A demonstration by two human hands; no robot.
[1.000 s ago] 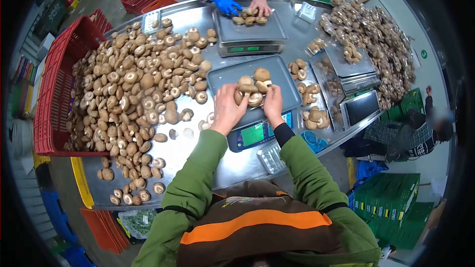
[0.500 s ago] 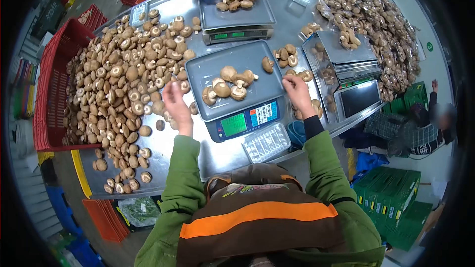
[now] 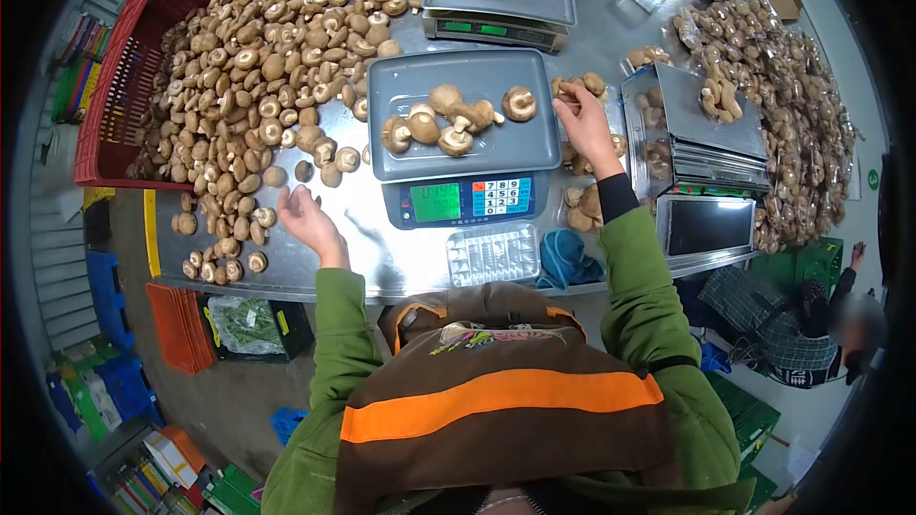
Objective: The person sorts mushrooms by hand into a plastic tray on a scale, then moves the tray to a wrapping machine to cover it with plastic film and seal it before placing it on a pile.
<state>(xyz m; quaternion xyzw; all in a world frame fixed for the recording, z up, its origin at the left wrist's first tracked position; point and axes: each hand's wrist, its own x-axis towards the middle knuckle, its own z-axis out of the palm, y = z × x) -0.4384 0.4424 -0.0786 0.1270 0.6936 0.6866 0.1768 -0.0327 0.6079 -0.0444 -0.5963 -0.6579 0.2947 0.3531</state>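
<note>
A metal table (image 3: 382, 253) is set in a cluttered workroom. A weighing step appears to be in hand: several mushrooms (image 3: 446, 98) are borne by the grey pan (image 3: 515, 157) of a scale (image 3: 501, 197), whose lit figures cannot be read with certainty. The left hand (image 3: 310, 221) is held palm up, fingers parted, nothing in it, near the loose pile (image 3: 277, 67). The right hand (image 3: 585, 129) is held just beside the pan's right edge, fingers loosely curled; nothing is seen gripped, though whether the small group (image 3: 593, 83) by it is touched cannot be told. For the weight to be adjusted, a mushroom would need to be added or removed without the pan being leaned on. A clear tray (image 3: 493, 255) is placed beside a blue cloth (image 3: 570, 259). Part of the pile is held by a red crate (image 3: 107, 124); wrapped greens (image 3: 243, 324) are held by a black crate (image 3: 298, 329) beneath. At the right, bagged mushrooms (image 3: 801, 124) are heaped.
</note>
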